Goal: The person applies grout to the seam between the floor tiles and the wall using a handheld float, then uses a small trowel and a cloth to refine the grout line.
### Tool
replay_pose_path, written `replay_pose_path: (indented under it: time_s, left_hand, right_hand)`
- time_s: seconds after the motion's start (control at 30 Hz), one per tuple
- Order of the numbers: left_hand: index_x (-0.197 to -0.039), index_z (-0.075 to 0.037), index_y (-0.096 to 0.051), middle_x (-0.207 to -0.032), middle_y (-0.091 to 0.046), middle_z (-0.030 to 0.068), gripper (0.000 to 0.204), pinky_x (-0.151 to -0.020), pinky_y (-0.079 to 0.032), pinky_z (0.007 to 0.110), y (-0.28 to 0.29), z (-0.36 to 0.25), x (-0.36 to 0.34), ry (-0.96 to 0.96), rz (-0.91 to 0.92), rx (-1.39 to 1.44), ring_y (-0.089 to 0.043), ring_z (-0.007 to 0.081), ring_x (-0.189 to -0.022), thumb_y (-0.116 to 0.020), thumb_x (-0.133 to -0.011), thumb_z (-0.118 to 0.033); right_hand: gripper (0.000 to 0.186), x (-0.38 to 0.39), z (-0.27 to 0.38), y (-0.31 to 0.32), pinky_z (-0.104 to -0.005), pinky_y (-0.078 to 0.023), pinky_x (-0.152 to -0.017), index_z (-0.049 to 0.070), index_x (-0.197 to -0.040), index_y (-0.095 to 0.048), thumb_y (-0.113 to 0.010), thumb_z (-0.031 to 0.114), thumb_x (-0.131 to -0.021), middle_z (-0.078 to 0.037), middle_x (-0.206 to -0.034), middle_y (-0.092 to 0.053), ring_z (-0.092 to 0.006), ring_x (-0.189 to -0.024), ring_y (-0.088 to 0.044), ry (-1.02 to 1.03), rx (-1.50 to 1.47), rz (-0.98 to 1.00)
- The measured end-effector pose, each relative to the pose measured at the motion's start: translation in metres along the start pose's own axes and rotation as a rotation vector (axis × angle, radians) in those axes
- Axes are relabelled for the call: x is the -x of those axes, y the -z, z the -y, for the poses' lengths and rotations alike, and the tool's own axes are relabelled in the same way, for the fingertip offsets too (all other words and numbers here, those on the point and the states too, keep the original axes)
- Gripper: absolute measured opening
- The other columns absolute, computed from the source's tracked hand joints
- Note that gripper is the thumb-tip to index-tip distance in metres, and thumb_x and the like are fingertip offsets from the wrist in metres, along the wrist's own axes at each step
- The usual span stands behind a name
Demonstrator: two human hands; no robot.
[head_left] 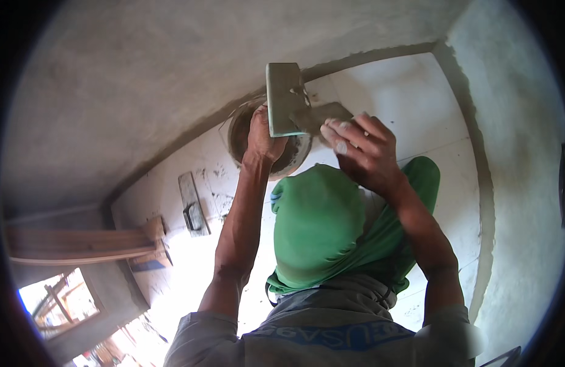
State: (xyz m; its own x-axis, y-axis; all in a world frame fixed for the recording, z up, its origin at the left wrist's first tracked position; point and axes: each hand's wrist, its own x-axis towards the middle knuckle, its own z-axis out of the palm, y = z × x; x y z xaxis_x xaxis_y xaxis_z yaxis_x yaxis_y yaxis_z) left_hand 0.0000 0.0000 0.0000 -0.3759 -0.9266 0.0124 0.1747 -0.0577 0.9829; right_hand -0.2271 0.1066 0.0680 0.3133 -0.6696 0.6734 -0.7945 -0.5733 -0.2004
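My left hand (pixel 265 139) is closed at the underside of a rectangular board (pixel 285 92) with a pale green edge. Grey wet mortar coats its upper face; any handle beneath is hidden. In my closed right hand (pixel 369 150) is a trowel, its mortar-smeared blade (pixel 329 112) reaching left to the board's lower right edge. The fingers of that hand are dusted with mortar and cover the trowel's handle. Below the board stands a round bucket (pixel 306 153) with grey mortar inside, partly hidden by my left hand and the board.
A long float with a handle (pixel 193 204) lies on the white tiled floor (pixel 398 92), left of my left forearm. Grey mortar bands (pixel 368 58) edge the floor along the walls. Wooden planks (pixel 81 243) and a cardboard box (pixel 151 257) are at the left. My bent green-clad knee (pixel 319 220) is close below the bucket.
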Motion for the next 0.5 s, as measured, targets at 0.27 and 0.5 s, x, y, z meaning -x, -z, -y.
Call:
replay_pose_path:
  time_s: [0.27,0.5]
  left_hand:
    - [-0.124,0.002,-0.068,-0.112,-0.074,0.0112,0.028,-0.091,-0.059,0.035,-0.04,0.029,0.017,0.088,-0.293,0.731,-0.072,0.0198,-0.099,-0.049,-0.107,-0.011]
    - [-0.123,0.004,-0.068,-0.111,-0.075,0.0139,0.029,-0.088,-0.061,0.036,-0.032,0.004,-0.02,0.049,-0.231,0.669,-0.075,0.0226,-0.096,-0.046,-0.107,-0.006]
  right_hand:
    - [0.032,0.003,-0.023,0.024,-0.0362,-0.054,-0.068,0.004,-0.106,-0.079,-0.073,0.003,-0.075,-0.006,-0.108,-0.077,-0.0227,-0.078,-0.064,0.145,-0.112,0.085]
    - [0.035,-0.007,-0.014,-0.001,-0.0362,-0.055,-0.069,0.002,-0.106,-0.08,-0.072,-0.001,-0.072,-0.007,-0.108,-0.077,-0.0228,-0.078,-0.064,0.129,-0.079,0.011]
